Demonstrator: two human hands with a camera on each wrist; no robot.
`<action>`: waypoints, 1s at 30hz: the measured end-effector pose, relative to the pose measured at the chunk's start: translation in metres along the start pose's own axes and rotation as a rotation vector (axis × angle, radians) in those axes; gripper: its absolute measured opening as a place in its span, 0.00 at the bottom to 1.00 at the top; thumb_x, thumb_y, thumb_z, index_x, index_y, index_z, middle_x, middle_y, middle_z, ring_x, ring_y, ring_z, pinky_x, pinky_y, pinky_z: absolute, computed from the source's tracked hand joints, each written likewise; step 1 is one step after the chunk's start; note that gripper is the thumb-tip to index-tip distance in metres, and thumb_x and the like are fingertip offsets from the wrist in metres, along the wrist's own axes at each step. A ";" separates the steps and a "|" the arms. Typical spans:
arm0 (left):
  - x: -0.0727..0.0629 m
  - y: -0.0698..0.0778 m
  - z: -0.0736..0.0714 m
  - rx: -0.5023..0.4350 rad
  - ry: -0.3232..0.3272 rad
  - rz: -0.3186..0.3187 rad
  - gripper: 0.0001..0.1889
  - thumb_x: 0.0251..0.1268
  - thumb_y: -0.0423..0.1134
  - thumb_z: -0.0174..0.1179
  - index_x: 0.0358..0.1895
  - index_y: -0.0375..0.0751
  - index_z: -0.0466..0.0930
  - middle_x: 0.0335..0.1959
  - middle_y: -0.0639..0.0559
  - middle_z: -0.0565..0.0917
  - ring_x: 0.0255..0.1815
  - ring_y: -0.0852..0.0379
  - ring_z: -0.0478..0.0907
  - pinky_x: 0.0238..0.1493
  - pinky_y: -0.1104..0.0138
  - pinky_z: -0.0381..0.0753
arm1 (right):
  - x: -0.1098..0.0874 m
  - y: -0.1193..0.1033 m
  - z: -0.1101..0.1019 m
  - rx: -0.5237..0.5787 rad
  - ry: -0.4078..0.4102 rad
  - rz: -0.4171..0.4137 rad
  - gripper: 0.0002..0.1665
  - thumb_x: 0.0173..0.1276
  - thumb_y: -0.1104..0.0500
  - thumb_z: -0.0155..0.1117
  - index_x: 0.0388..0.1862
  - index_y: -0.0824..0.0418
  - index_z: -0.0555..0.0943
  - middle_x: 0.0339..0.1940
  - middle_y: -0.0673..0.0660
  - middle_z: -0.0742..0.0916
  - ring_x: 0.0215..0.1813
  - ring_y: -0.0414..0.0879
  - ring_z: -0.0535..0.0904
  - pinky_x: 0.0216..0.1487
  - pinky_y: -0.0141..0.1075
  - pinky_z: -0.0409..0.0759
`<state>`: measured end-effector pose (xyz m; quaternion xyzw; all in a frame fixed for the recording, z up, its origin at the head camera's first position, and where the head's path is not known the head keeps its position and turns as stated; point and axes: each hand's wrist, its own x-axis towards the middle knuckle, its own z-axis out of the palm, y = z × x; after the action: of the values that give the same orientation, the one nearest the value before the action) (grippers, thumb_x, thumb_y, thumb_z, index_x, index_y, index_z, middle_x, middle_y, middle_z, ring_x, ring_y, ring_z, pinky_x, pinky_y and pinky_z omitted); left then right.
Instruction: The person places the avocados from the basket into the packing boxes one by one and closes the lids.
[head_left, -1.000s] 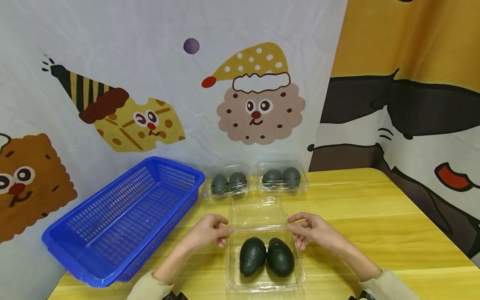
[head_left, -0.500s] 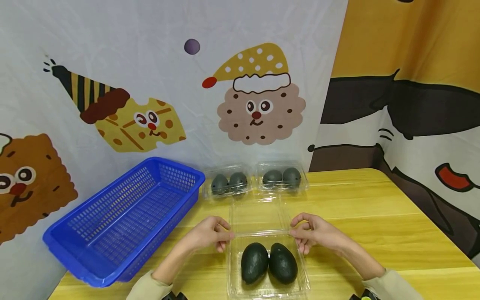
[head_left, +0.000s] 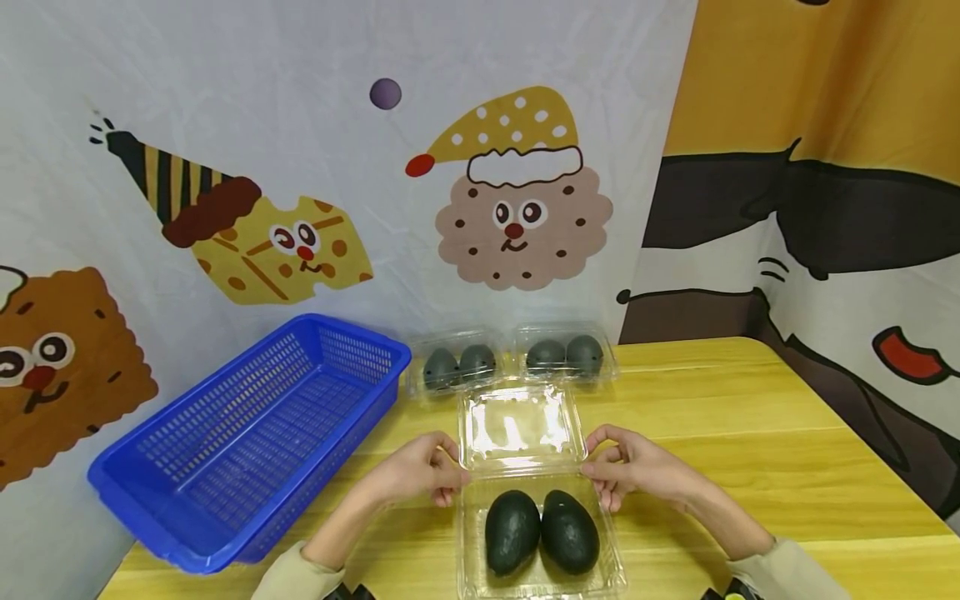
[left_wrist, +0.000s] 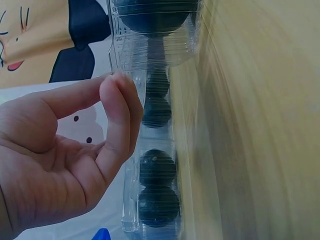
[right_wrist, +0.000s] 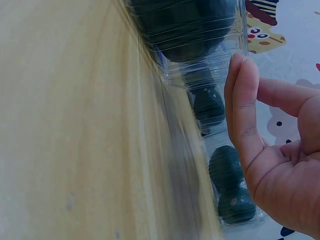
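We have tipped the clear lid (head_left: 522, 423) up since a moment ago; it now stands raised above the open clamshell (head_left: 542, 533) low in the frame's centre, two avocados (head_left: 542, 530) inside. Our left hand (head_left: 422, 471) and right hand (head_left: 628, 467) pinch the lid's edges. Two closed packs (head_left: 512, 361) and a blue basket (head_left: 247, 435) sit on the bench (head_left: 750, 442) beyond, obstructing nothing.

Blue basket (head_left: 247, 433) at table's (head_left: 750, 433) left; two closed avocado packs (head_left: 457, 367) (head_left: 564, 357) behind, beside each other.

Head view: looks forward and down over the counter (head_left: 750, 433) from above. Wrist views: close, level with the counter, facing inward. All three share the clear clamshell (head_left: 525, 467).
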<state>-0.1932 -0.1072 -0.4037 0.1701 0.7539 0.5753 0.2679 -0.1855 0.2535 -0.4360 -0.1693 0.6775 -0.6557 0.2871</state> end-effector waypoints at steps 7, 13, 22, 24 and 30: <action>0.001 -0.001 -0.001 0.015 0.028 0.027 0.17 0.65 0.27 0.65 0.50 0.26 0.67 0.26 0.45 0.80 0.23 0.55 0.80 0.32 0.58 0.86 | -0.001 0.000 0.000 -0.017 -0.009 -0.065 0.23 0.75 0.67 0.59 0.58 0.76 0.60 0.30 0.60 0.84 0.29 0.45 0.83 0.32 0.36 0.86; 0.001 -0.003 -0.002 0.011 0.059 0.047 0.19 0.65 0.28 0.65 0.52 0.26 0.66 0.29 0.43 0.81 0.26 0.51 0.81 0.36 0.54 0.86 | 0.001 0.001 0.000 -0.042 0.010 -0.129 0.25 0.74 0.69 0.58 0.60 0.77 0.58 0.32 0.63 0.83 0.30 0.46 0.83 0.34 0.38 0.86; 0.007 -0.010 -0.001 -0.039 0.102 0.074 0.16 0.68 0.26 0.61 0.52 0.27 0.64 0.32 0.41 0.80 0.26 0.50 0.83 0.34 0.55 0.86 | 0.003 0.003 0.002 -0.042 0.063 -0.127 0.28 0.76 0.66 0.59 0.64 0.73 0.57 0.35 0.64 0.82 0.31 0.48 0.82 0.33 0.39 0.86; 0.009 -0.010 -0.001 -0.049 0.107 0.079 0.16 0.68 0.25 0.60 0.51 0.27 0.64 0.32 0.41 0.80 0.27 0.50 0.83 0.34 0.56 0.86 | 0.003 0.004 0.002 -0.043 0.069 -0.129 0.27 0.76 0.66 0.58 0.65 0.72 0.56 0.37 0.65 0.82 0.31 0.47 0.81 0.33 0.39 0.86; 0.011 -0.012 -0.001 -0.064 0.112 0.091 0.14 0.70 0.26 0.59 0.51 0.28 0.65 0.32 0.41 0.80 0.27 0.51 0.83 0.35 0.56 0.86 | 0.004 0.006 0.001 -0.040 0.058 -0.166 0.24 0.78 0.66 0.56 0.63 0.71 0.56 0.38 0.65 0.81 0.31 0.46 0.81 0.36 0.39 0.86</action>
<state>-0.2023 -0.1048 -0.4169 0.1631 0.7403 0.6193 0.2044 -0.1870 0.2509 -0.4427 -0.2117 0.6821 -0.6682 0.2085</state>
